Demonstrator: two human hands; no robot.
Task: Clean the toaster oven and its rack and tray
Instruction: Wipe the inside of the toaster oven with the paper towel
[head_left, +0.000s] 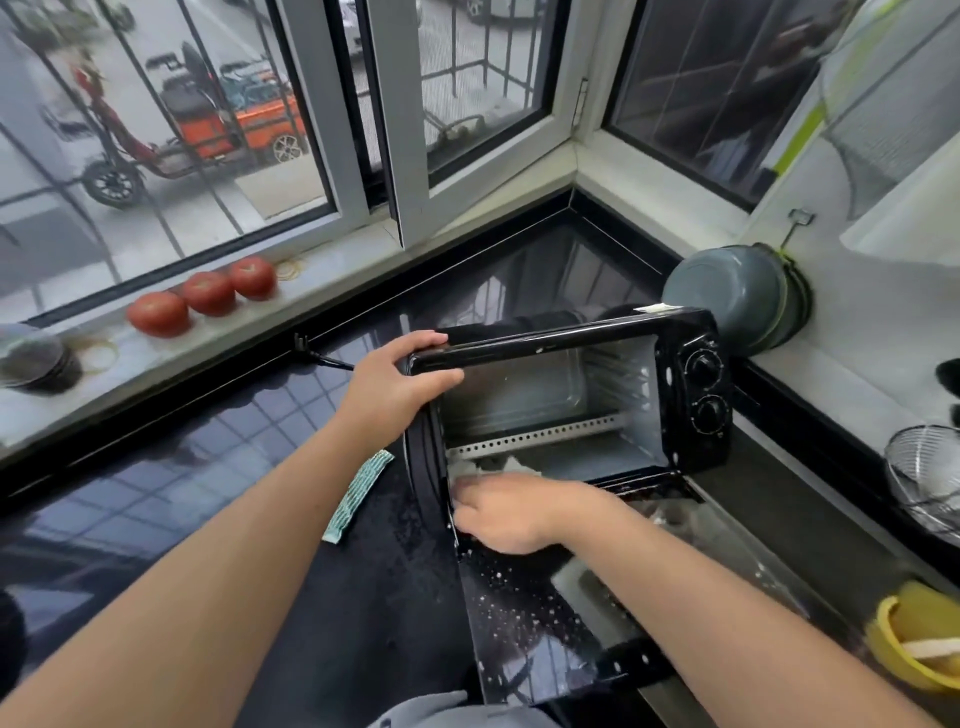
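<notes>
A black toaster oven (691, 384) stands on the dark counter (208, 467) with its glass door (524, 613) folded down toward me, spotted with white droplets. My left hand (395, 389) grips the oven's top left front corner. At the oven's front left lower edge, my right hand (509, 512) presses a grey-white cloth (493, 465) against the cavity floor. The cavity shows bare metal walls and a perforated strip; no rack or tray is inside it.
A teal striped cloth (358, 493) lies on the counter left of the oven. Three tomatoes (208, 293) sit on the window sill. A grey pot (737, 296) hangs behind the oven. At the right are a wire strainer (924, 473) and a yellow bowl (914, 639).
</notes>
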